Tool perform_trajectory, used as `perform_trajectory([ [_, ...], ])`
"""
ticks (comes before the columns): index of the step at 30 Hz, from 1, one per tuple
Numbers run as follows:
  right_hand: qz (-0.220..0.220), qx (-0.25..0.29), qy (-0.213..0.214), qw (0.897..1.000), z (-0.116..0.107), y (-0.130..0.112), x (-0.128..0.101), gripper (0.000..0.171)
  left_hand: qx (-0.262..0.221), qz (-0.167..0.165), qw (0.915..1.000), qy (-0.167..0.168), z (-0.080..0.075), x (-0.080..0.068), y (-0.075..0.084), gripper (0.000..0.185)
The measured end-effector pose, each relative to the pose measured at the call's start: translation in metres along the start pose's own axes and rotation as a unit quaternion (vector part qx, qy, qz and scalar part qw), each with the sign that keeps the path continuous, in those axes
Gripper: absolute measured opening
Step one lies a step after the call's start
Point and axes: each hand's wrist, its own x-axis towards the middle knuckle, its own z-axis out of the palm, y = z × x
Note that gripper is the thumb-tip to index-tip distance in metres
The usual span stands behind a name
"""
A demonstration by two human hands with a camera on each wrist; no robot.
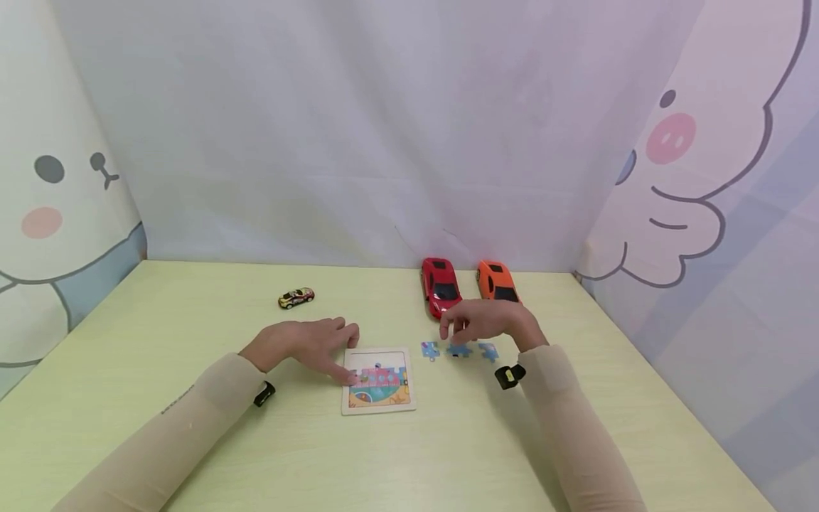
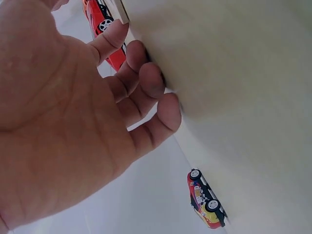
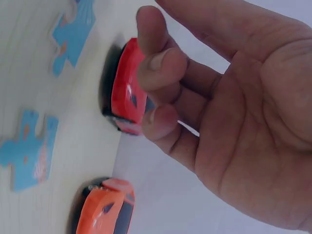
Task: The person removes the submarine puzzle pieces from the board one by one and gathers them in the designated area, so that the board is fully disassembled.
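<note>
On the pale yellow table (image 1: 281, 455), abt. the middle, lies the puzzle board (image 1: 377, 410), flat. Its lower part is filled w/ fitted pieces (image 1: 384, 392), mostly pink & green w/ an orange strip at the bottom; the upper part shows white backing.

L hand (image 1: 311, 345) is at the board's left side: thumb on the fitted pieces nr. the left edge, index tip just beside the upper-left corner, other fingers loosely bent. Grip's relaxed, grasping nothing.

R hand (image 1: 484, 319) hangs over a row of three loose blue pcs. to the right of the board. Its grip is released too: fingers slack & slightly curled, w/ nothing seen in them. Tips are right by the middle piece (image 1: 459, 351), partly hiding it in the head view; can't tell there if they touch it. Left piece (image 1: 430, 350) lies nearest the board, right piece (image 1: 489, 351) farthest, both flat on the tabletop.

Behind the row: red car (image 1: 441, 288), nr. R hand's fingers, & orange car (image 1: 495, 279) to its right, partly covered by that hand. Small yellow/red car (image 1: 296, 298) sits beyond L hand, side-on. White backdrop (image 1: 320, 142) w/ cartoon animals at both sides.
</note>
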Motion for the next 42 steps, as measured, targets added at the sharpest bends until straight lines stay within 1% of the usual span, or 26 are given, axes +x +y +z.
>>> perform_trajectory([
  [7,-0.049,-0.03,0.01,0.998,0.01,-0.022,0.008,0.013,-0.002,0.021,0.9998,0.001,0.0,-0.001,-0.003,0.058],
  [10,-0.068,-0.028,0.012,0.997,0.016,-0.034,0.013,0.014,0.006,0.024,0.9997,0.002,0.0,-0.001,-0.003,0.058],
  [13,-0.089,-0.029,0.003,0.996,0.023,-0.047,0.019,0.017,0.014,0.016,0.9998,-0.002,-0.001,0.0,-0.002,0.058],
  [15,-0.095,-0.031,-0.005,0.995,0.028,-0.055,0.023,0.018,0.017,0.011,0.9998,-0.005,0.0,0.001,-0.001,0.058],
  [19,-0.107,-0.048,-0.018,0.993,0.038,-0.068,0.032,0.022,0.02,0.009,0.9997,-0.007,0.002,0.003,0.0,0.059],
  [25,-0.143,-0.072,-0.034,0.987,0.05,-0.084,0.04,0.028,0.031,0.0,0.9995,-0.01,-0.001,0.002,0.002,0.06],
  [32,-0.149,-0.058,-0.048,0.986,0.059,-0.093,0.043,0.038,0.025,-0.002,0.9997,-0.006,-0.006,-0.001,0.005,0.058],
  [37,-0.153,-0.05,-0.042,0.986,0.067,-0.096,0.045,0.038,0.026,0.002,0.9996,-0.007,-0.006,-0.001,0.004,0.058],
  [42,-0.139,-0.044,-0.037,0.989,0.072,-0.099,0.046,0.038,0.02,0.0,0.9998,-0.008,-0.004,-0.002,0.003,0.059],
])
